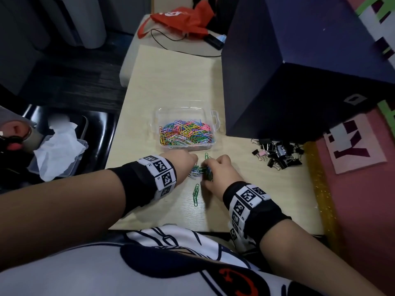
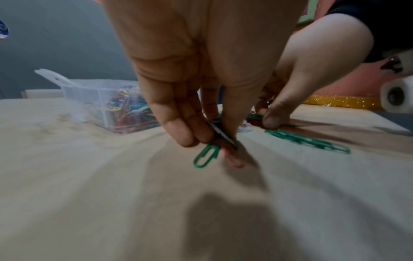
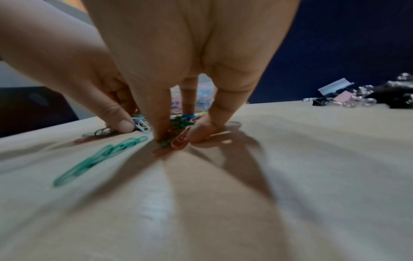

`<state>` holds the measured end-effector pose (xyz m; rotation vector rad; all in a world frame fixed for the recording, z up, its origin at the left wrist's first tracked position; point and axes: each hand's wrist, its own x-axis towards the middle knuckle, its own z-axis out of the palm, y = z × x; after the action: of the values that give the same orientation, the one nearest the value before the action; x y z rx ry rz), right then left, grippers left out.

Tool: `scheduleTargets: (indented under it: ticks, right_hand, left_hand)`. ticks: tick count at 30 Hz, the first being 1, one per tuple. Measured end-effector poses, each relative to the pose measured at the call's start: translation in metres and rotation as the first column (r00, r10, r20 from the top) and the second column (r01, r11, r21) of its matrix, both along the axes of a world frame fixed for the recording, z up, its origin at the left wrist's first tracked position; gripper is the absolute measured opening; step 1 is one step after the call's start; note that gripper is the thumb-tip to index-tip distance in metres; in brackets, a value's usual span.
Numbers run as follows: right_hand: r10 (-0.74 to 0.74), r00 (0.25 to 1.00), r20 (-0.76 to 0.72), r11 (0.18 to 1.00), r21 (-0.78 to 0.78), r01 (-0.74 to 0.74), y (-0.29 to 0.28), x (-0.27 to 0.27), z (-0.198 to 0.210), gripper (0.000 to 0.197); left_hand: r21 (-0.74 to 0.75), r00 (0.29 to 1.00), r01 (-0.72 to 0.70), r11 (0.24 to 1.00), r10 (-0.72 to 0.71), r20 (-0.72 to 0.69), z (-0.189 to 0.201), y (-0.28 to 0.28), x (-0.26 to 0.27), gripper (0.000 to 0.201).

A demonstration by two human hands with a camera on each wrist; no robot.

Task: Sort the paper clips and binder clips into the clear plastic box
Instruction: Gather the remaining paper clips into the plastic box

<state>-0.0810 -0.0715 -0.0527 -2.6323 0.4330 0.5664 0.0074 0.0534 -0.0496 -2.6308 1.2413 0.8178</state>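
The clear plastic box (image 1: 210, 121) stands mid-table, its near half full of coloured paper clips (image 1: 186, 133); it also shows in the left wrist view as the box (image 2: 85, 91). Just in front of it, my left hand (image 1: 192, 162) pinches a few paper clips (image 2: 205, 155), green and pink, at the table surface. My right hand (image 1: 210, 170) pinches a small bunch of green and red paper clips (image 3: 173, 143) between thumb and fingers. A few green paper clips (image 1: 196, 194) lie loose near both hands. A pile of black binder clips (image 1: 277, 154) sits to the right.
A tall dark blue box (image 1: 288, 82) stands behind the binder clips, against the plastic box's right side. A gold glitter strip (image 1: 320, 189) edges the table on the right. A red bag (image 1: 183, 18) and a cable lie at the far end.
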Motion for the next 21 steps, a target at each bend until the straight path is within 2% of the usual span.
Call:
scheduleTargets:
  ticks: [3,7,11,16,18,21]
  right_hand:
    - [-0.04,0.999,0.031,0.999,0.0,0.04,0.0,0.004,-0.002,0.033]
    - [-0.079,0.997,0.023,0.996,-0.048,0.08,-0.003,0.013,-0.002,0.027]
    - [-0.106,0.994,0.017,0.99,-0.094,0.107,-0.012,0.025,0.008,0.023]
    - [-0.138,0.983,0.123,0.984,-0.093,0.15,-0.02,0.05,0.036,0.013]
    - [-0.127,0.974,0.189,0.987,-0.076,0.143,-0.02,0.061,0.044,0.013]
    - [-0.1,0.96,0.263,0.994,-0.007,0.105,-0.012,0.078,0.047,0.014]
  left_hand:
    - [0.022,0.998,0.056,0.998,-0.057,0.023,0.005,0.001,0.002,0.029]
    - [-0.018,0.994,0.085,0.996,-0.084,0.072,0.008,0.002,0.005,0.018]
    - [-0.135,0.996,0.034,0.99,-0.022,0.088,0.014,0.001,0.013,0.02]
    - [-0.35,0.988,-0.115,0.93,0.144,0.057,0.036,0.007,0.037,0.028]
    - [-0.382,0.975,-0.156,0.911,0.203,0.086,0.04,0.011,0.049,0.029]
    - [-0.349,0.966,-0.196,0.916,0.242,0.092,0.039,0.016,0.062,0.031]
